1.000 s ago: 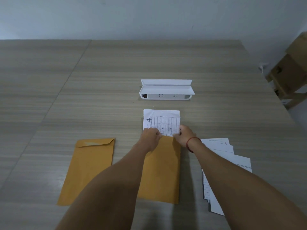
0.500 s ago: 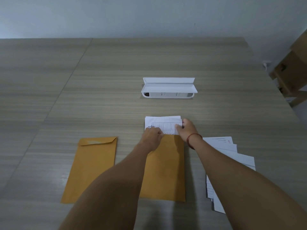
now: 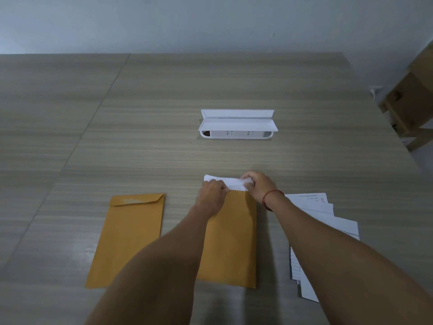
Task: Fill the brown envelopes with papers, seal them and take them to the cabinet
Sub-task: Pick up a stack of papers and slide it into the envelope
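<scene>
A brown envelope (image 3: 236,240) lies lengthwise on the table in front of me. A folded white paper (image 3: 230,182) sticks out of its far mouth, with only a short strip showing. My left hand (image 3: 213,193) pinches the envelope's mouth on the left side. My right hand (image 3: 259,185), with a red band at the wrist, grips the paper's far right edge. A second brown envelope (image 3: 131,238) lies flat to the left, its flap folded down. A loose stack of white papers (image 3: 328,221) lies to the right, partly under my right forearm.
A white socket box (image 3: 236,127) with an open lid sits in the wooden table (image 3: 164,102) beyond the envelopes. Cardboard boxes (image 3: 412,102) stand off the table's right edge. A pale wall runs along the back.
The paper has slid further into the envelope; much less of it shows now. My right hand moved from the paper's near corner up to its far edge. The left hand stays at the mouth.
</scene>
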{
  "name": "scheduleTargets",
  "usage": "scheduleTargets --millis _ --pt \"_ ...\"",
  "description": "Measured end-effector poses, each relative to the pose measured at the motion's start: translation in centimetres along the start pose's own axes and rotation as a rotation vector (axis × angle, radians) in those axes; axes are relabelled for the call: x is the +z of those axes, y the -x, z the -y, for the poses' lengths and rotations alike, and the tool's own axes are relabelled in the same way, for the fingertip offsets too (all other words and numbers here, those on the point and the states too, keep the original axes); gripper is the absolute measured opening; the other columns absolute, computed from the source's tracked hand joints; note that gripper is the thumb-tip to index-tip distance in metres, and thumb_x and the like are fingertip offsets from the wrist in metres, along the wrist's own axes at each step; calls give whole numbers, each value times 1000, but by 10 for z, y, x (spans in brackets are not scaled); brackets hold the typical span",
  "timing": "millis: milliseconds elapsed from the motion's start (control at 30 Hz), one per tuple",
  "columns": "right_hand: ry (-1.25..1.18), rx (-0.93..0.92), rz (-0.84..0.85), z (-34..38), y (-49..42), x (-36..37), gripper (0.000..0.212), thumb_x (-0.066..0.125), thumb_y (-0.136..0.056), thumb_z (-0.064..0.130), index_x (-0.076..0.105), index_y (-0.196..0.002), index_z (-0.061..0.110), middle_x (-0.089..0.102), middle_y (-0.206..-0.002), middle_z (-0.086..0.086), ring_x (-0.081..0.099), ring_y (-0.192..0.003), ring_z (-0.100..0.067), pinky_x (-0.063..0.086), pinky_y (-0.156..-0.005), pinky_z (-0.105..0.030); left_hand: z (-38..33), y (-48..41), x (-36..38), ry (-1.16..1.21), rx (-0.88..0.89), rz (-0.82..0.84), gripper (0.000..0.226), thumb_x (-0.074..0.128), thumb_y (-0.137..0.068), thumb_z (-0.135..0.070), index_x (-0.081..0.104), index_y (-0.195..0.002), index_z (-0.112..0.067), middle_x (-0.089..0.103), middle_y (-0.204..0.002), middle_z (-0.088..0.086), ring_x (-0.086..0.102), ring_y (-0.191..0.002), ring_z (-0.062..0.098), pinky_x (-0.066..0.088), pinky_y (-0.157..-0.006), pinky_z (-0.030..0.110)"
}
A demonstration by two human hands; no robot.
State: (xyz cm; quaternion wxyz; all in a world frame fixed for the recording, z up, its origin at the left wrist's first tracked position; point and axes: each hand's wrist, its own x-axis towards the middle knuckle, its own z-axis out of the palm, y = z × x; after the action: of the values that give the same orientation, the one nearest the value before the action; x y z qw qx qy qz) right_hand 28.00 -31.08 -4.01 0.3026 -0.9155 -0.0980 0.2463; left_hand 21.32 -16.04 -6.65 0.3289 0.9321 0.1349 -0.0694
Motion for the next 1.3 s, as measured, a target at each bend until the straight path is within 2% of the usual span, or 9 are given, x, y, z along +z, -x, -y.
scheduleTargets --millis 167,400,533,633,733,867,1000,1167,1300 --pt "-23 -5 69 0 -3 -1 12 54 -93 24 66 -91 26 68 -113 0 61 -108 -22 50 -96 -42 -1 3 4 5 -7 -18 20 49 -91 -13 66 -87 -2 67 -93 12 58 -94 33 47 -81 42" --pt "68 -14 163 -2 -4 -5 27 50 -97 16 63 -119 22 61 -129 0 55 -120 -21 44 -105 -40 -2 7 3 -110 40 -54 28 44 -98 -23 63 -111 -7 49 -128 5 44 -120 24 36 -101 37" --pt "63 -43 139 -3 -3 -2 30 47 -97 15 62 -120 26 59 -133 2 53 -124 -20 44 -105 -37 -4 7 -4 -234 50 -46 29 37 -101 -28 60 -112 -16 55 -126 -3 37 -125 19 28 -102 34" --pt "110 -53 142 1 1 -3 28 48 -97 28 63 -121 25 59 -133 2 52 -126 -21 39 -108 -36 -1 7 -4 -266 46 -27 27 37 -100 -31 60 -107 -19 59 -117 -4 46 -118 17 26 -101 35" --pt "189 -66 151 1 2 1 44 52 -95 40 51 -136 23 53 -140 -2 47 -130 -26 36 -110 -40 0 9 -4 -257 44 -27 25 36 -100 -29 59 -103 -19 60 -111 -4 51 -111 16 27 -97 34" --pt "243 -69 195 -3 1 2 45 61 -86 50 62 -124 26 56 -132 0 51 -122 -24 43 -102 -38 -1 10 -5 -321 49 25 28 31 -102 -31 57 -106 -20 60 -113 -3 50 -112 16 27 -96 35" --pt "290 -75 230 -2 0 0 34 62 -84 48 70 -109 25 62 -104 4 60 -107 -22 47 -85 -31 -1 15 -2 -316 28 52 32 28 -103 -36 55 -107 -20 67 -107 -2 58 -107 18 20 -106 38" --pt "281 -62 272 -3 1 3 44 64 -85 45 64 -123 23 64 -122 2 59 -111 -20 49 -96 -38 -3 17 -1 -278 67 24 29 31 -103 -31 56 -105 -18 64 -107 -3 58 -103 19 27 -98 35" --pt "311 -73 265 -3 -1 3 41 67 -85 40 65 -121 21 65 -120 1 59 -112 -22 49 -96 -36 -2 16 3 -237 57 9 28 32 -103 -31 56 -102 -16 66 -102 0 58 -101 22 33 -93 35"
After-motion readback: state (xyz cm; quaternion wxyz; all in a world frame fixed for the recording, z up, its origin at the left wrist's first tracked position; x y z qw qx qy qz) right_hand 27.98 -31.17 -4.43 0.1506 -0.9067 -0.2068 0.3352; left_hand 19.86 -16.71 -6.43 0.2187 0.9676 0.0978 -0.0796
